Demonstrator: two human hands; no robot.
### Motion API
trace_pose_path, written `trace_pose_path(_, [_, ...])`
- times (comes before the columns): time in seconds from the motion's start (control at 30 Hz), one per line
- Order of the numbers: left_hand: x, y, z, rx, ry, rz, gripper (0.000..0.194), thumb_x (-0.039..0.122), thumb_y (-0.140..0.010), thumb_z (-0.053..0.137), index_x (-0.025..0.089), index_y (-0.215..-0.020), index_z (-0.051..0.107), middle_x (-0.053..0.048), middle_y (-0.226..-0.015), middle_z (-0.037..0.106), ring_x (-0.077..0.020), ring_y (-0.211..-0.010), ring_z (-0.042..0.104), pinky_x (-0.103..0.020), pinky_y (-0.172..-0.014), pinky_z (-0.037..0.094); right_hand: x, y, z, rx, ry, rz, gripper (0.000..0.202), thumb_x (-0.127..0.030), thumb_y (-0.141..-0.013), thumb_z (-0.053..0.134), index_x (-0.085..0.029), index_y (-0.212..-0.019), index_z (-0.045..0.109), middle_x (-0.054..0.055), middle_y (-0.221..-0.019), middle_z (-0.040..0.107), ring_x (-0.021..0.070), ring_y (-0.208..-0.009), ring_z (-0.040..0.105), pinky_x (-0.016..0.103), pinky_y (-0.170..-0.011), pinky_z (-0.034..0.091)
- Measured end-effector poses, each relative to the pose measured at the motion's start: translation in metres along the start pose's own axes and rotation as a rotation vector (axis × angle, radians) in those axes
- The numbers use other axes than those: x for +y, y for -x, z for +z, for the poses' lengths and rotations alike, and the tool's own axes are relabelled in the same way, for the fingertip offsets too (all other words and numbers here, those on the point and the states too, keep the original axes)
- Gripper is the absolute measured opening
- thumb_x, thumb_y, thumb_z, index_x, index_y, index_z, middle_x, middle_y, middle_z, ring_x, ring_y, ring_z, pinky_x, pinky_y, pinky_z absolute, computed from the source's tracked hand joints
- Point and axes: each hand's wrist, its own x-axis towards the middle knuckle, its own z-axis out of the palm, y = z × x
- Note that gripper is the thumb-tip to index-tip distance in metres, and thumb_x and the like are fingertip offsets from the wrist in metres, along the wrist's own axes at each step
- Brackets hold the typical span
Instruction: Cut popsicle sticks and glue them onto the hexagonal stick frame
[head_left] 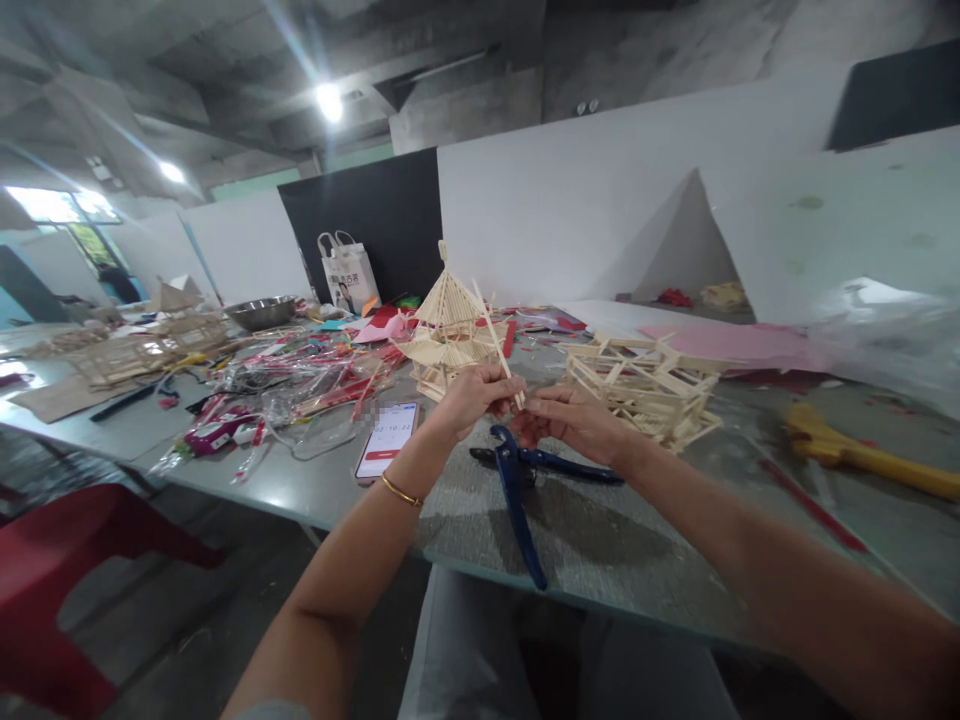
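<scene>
My left hand (484, 393) pinches a thin pale wooden stick (493, 328) near its lower end; the stick leans up and to the left. My right hand (570, 415) is closed at the same lower end, its fingertips meeting those of the left. Just below lies a cutter with blue handles (520, 510), spread apart on the table. Behind the left hand stands a pagoda model (446, 300) built of wooden sticks, partly hidden by that hand. Beyond the right hand sits an openwork wooden stick frame (649, 385).
A phone (388, 440) showing a timer lies left of my forearm. Plastic wrappers and red strips (322, 385) clutter the left side. A yellow-handled tool (870, 450) lies at right. Further back are a metal bowl (261, 313) and a white bag (350, 275). A red stool (97, 560) stands at lower left.
</scene>
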Motion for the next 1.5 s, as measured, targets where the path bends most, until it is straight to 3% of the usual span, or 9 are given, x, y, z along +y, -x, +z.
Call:
trace_pose_path(0.17, [0.0,0.0,0.0,0.002,-0.007,0.007,0.037,0.047,-0.066,0.071,0.013,-0.062,0.056,0.004,-0.05,0.05,-0.0053,-0.046,0.043,-0.021,-0.048,0.031,0.008,-0.003,0.001,0.042,0.018,-0.02,0.031,-0.044,-0.07,0.073,-0.014,-0.075,0.068,0.005,-0.071,0.07,0.0138,-0.056,0.064,0.028,-0.055,0.05])
trace_pose_path(0.53, [-0.001,0.002,0.012,0.078,0.105,0.029,0.036,0.046,-0.062,0.073,0.012,-0.063,0.062,0.004,-0.051,0.045,-0.0054,-0.049,0.038,-0.022,-0.049,0.026,0.012,-0.008,0.005,0.272,0.065,-0.152,0.034,-0.05,-0.067,0.073,-0.016,-0.073,0.068,0.002,-0.066,0.068,0.0136,-0.052,0.062,0.029,-0.054,0.05])
trace_pose_path(0.8, [0.002,0.003,0.016,0.165,0.164,0.031,0.032,0.042,-0.058,0.075,0.013,-0.062,0.063,0.004,-0.053,0.05,-0.0048,-0.048,0.04,-0.021,-0.048,0.027,0.006,-0.003,0.011,0.183,-0.02,-0.151,0.028,-0.044,-0.072,0.067,-0.017,-0.074,0.068,0.005,-0.068,0.07,0.0178,-0.057,0.063,0.035,-0.059,0.051])
trace_pose_path(1.1, [0.001,0.002,0.013,0.137,0.237,-0.008,0.029,0.037,-0.056,0.076,0.012,-0.061,0.062,0.003,-0.053,0.051,-0.0042,-0.047,0.04,-0.021,-0.046,0.028,0.006,-0.002,0.012,0.118,-0.044,-0.158,0.024,-0.037,-0.075,0.057,-0.017,-0.081,0.068,0.006,-0.071,0.071,0.0175,-0.061,0.064,0.034,-0.063,0.051])
trace_pose_path(1.27, [-0.001,0.001,0.011,0.186,0.172,0.071,0.027,0.037,-0.061,0.072,0.013,-0.061,0.06,0.004,-0.052,0.048,-0.0049,-0.048,0.04,-0.021,-0.048,0.029,0.002,-0.003,0.005,0.215,0.745,-0.056,0.042,-0.039,-0.088,0.031,-0.014,-0.088,0.065,0.01,-0.079,0.071,0.0179,-0.066,0.066,0.033,-0.064,0.052])
trace_pose_path(1.4, [-0.003,-0.002,0.006,0.28,0.029,0.192,0.029,0.038,-0.068,0.068,0.014,-0.056,0.055,0.005,-0.05,0.044,-0.0057,-0.049,0.038,-0.022,-0.049,0.028,-0.004,0.008,0.015,0.257,1.157,0.022,0.036,-0.044,-0.083,0.046,-0.014,-0.073,0.065,0.015,-0.074,0.069,0.0265,-0.074,0.066,0.04,-0.072,0.049])
trace_pose_path(1.5, [-0.003,-0.003,0.003,0.353,-0.04,0.227,0.028,0.037,-0.07,0.066,0.014,-0.057,0.056,0.005,-0.05,0.044,-0.0064,-0.05,0.038,-0.022,-0.049,0.028,-0.004,0.022,0.039,0.187,1.625,0.1,0.048,-0.053,-0.085,0.043,-0.012,-0.087,0.067,0.02,-0.086,0.069,0.0323,-0.085,0.065,0.044,-0.076,0.047])
